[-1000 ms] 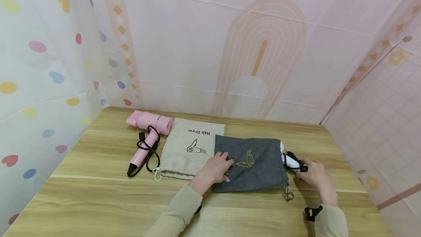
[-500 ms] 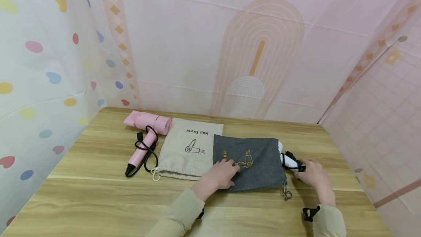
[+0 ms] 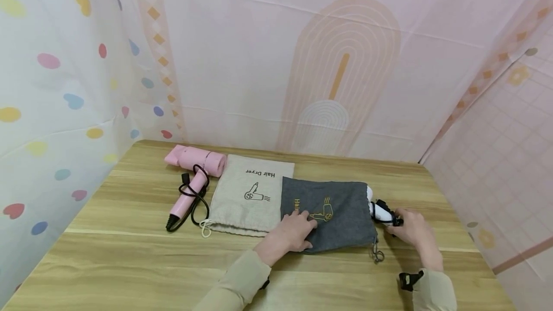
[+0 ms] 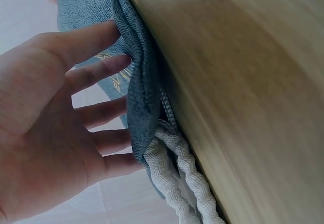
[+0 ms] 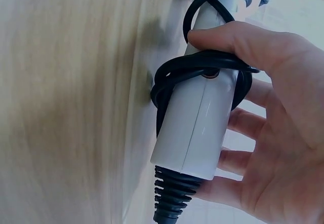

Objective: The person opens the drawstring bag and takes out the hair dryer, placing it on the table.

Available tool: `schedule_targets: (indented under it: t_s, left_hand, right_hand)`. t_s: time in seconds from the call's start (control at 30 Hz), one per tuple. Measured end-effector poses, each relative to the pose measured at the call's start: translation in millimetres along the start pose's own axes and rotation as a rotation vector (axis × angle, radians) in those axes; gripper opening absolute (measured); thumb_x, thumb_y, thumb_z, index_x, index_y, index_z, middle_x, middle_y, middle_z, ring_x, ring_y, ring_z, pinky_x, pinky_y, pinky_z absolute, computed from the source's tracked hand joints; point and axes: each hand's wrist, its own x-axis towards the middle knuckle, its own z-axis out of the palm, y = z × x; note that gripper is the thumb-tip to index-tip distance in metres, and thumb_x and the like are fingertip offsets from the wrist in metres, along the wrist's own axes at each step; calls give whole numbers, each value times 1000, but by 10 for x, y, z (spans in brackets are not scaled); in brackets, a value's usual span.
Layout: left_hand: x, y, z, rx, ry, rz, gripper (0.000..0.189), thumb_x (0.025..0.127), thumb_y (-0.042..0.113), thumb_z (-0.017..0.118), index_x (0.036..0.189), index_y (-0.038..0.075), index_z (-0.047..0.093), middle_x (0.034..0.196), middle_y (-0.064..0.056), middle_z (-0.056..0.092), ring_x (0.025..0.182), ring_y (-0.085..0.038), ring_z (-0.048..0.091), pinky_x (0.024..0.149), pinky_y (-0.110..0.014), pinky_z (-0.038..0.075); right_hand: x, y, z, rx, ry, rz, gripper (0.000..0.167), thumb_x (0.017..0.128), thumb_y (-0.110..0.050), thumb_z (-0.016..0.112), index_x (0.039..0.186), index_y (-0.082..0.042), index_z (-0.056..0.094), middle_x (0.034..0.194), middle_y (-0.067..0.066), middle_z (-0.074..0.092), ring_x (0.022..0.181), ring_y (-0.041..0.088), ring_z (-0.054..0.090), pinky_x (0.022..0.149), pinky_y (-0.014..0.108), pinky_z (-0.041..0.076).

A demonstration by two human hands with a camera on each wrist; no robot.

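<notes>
A dark grey drawstring bag [image 3: 345, 224] with a yellow hair dryer print lies on the table, its mouth facing right. Out of that mouth sticks the white handle [image 5: 195, 118] of a hair dryer, wrapped in its black cord [image 5: 202, 64]; the rest of the dryer is hidden in the bag. My right hand [image 3: 415, 230] grips this handle, thumb on one side and fingers on the other. Spread over the bag's left part, my left hand [image 3: 294, 232] touches the cloth with extended fingers [image 4: 104, 113].
Left of the grey bag lies a cream drawstring bag [image 3: 242, 210] lettered "Hair Dryer", partly overlapped by the grey one. Beyond it, a pink hair dryer [image 3: 194, 160] with a bundled black cord rests on the wooden table [image 3: 129, 263]. Patterned curtains [image 3: 237, 61] enclose the back and sides.
My left hand has shifted slightly right and toward me across the grey bag, uncovering some yellow letters. The right hand keeps its hold on the hair dryer's handle.
</notes>
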Motion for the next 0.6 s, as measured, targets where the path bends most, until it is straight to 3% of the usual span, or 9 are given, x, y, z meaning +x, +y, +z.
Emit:
schedule_targets:
  t_s: [0.6]
  left_hand:
    - [2,-6,18,-22,20,-9,45,81,40,73,120,23,62,123,-5,57,115,-29,56,83,-43,54]
  right_hand:
    - [-66,110,-22,50,23,1,39,76,-27,73,104,-2,63,104,27,64,91,43,61,69,53,50]
